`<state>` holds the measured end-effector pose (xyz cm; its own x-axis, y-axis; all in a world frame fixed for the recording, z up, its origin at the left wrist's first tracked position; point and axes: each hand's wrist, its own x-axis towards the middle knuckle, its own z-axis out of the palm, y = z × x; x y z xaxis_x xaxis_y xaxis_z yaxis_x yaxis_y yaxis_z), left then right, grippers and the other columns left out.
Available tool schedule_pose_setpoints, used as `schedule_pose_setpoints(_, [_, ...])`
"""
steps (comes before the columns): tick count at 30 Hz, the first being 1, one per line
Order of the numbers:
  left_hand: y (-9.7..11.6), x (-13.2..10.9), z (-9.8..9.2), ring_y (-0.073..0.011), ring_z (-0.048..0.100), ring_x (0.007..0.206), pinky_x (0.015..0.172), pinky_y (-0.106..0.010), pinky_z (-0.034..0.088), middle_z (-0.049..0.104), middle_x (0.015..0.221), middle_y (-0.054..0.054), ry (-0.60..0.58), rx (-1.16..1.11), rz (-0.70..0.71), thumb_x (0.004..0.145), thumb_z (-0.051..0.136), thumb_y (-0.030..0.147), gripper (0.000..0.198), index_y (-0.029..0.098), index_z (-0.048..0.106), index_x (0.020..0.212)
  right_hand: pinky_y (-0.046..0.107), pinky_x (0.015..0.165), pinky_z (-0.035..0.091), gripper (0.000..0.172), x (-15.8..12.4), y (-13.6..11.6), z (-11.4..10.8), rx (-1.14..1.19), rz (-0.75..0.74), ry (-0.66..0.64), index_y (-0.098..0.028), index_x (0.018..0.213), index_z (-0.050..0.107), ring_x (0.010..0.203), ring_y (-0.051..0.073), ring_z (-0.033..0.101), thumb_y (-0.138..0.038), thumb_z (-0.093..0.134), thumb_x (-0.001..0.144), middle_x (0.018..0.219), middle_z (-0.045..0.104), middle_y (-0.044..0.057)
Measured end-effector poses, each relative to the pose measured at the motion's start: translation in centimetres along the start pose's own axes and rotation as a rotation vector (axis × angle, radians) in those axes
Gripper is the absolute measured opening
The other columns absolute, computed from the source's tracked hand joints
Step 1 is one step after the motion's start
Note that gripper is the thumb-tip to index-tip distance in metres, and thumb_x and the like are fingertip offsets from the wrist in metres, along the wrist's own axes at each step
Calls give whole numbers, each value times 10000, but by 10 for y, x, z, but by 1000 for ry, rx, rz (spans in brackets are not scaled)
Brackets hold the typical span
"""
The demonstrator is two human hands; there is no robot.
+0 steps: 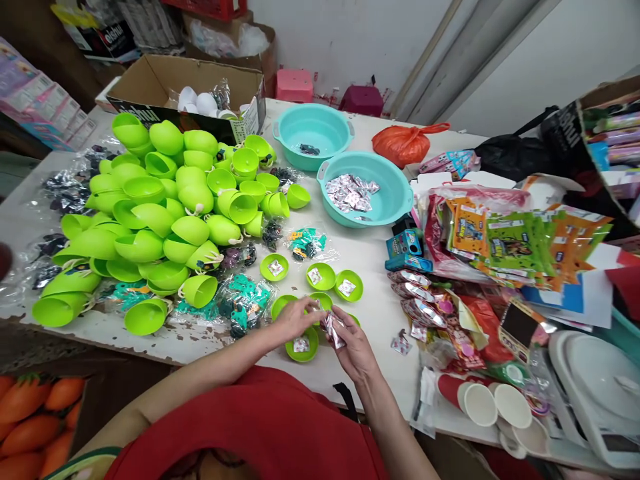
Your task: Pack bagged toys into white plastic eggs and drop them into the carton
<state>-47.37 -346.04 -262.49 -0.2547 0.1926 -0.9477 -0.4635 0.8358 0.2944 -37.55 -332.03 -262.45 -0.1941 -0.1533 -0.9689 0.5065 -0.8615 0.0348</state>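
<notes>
My right hand [354, 343] is closed around a small bunch of shiny printed packets [335, 331], with its thumb across them. Just to the left, my left hand [296, 320] reaches over the green cups, fingertips pinched at a small packet, mostly hidden by the fingers. Around both hands stand several shallow lime-green cups. One cup [303, 345] under my left hand has a packet lying in it; so do a cup [274, 268] farther left, a cup [321, 276] beyond my hands and a cup [349, 287] beside that. Other cups are partly covered by my hands.
A large heap of green cups [150, 207] covers the left, with bagged teal toys [245, 300] beside it. Behind are a turquoise basin [395, 212] of packets, another basin [313, 157] and a cardboard box [150, 80]. Snack bags [510, 240], paper cups [481, 405] and a scale [600, 380] lie right.
</notes>
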Motion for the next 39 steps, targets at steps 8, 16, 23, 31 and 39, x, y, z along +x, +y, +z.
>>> schedule_pose_setpoints(8, [-2,-31,-13,-137,640,566,502,-222,515,657,739,-44,-64,-687,-309,609,778,360,384,110,618,854,222,745,526,478,4,36,31,154,-138,43,-245,958,676,847,120,643,-228,880,526,938,705,-6])
schedule_pose_setpoints(16, [-21,-46,-4,-125,619,540,540,-254,527,633,675,-21,169,-545,-285,804,574,238,113,127,571,826,228,712,544,495,3,45,24,249,-57,36,-251,949,668,818,112,647,-187,876,505,953,695,-19])
schedule_pose_setpoints(23, [-25,-50,-36,-202,626,895,795,-292,495,669,889,-66,352,-224,-147,716,660,175,206,145,667,920,211,718,551,478,-8,49,18,234,-101,92,-228,903,669,801,107,655,-181,886,480,904,706,-24])
schedule_pose_setpoints(31, [-48,-94,-35,-101,513,439,413,-203,401,609,627,5,331,-553,-224,715,662,330,250,126,680,858,197,730,556,451,-33,94,87,219,74,-32,-242,869,667,808,99,657,-177,889,482,901,705,-39])
schedule_pose_setpoints(39, [-141,-181,-169,-135,595,658,484,-178,433,607,738,-5,848,-452,-298,752,555,342,177,168,587,759,291,746,596,577,-42,133,149,87,222,-93,-217,936,644,847,188,693,-172,912,427,913,719,10])
